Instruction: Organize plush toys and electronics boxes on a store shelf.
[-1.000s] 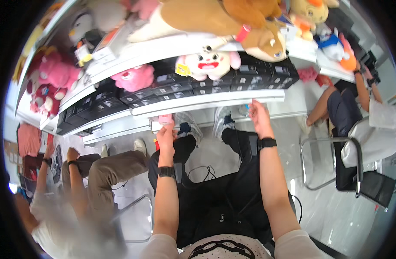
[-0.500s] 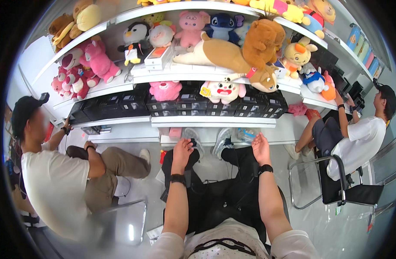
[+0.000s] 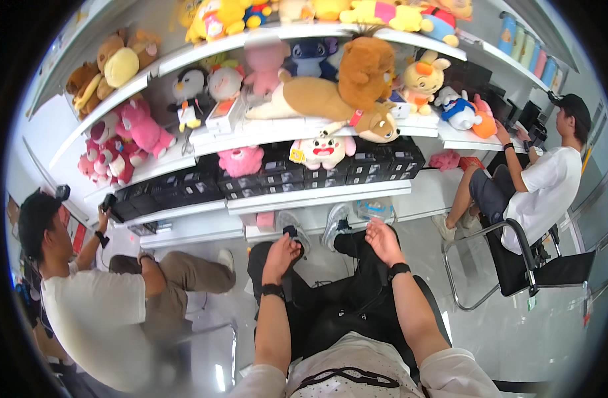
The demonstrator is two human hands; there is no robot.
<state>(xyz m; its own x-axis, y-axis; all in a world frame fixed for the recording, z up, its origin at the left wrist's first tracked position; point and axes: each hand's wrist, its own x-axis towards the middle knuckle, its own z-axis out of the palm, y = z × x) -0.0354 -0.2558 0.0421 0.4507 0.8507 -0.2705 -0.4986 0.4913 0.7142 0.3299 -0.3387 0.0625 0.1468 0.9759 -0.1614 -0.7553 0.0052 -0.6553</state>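
Observation:
My left hand hangs above my left knee, palm up, its fingers loosely curled and apart, with nothing visible in them. My right hand is over my right knee, palm turned up, fingers half bent and apart, holding nothing. Each wrist wears a black band. Below the hands are my black trousers, with thin dark cables on the lap. My grey shoes stand on the floor just beyond the hands.
White shelves ahead carry plush toys, including a long brown-and-cream dog, above rows of black boxes. A seated person is at my left, another at my right. A black chair stands to the right.
The view has shifted and tilted slightly. My right hand has moved inward, toward the left hand. The person on the left has raised a hand holding a small dark object.

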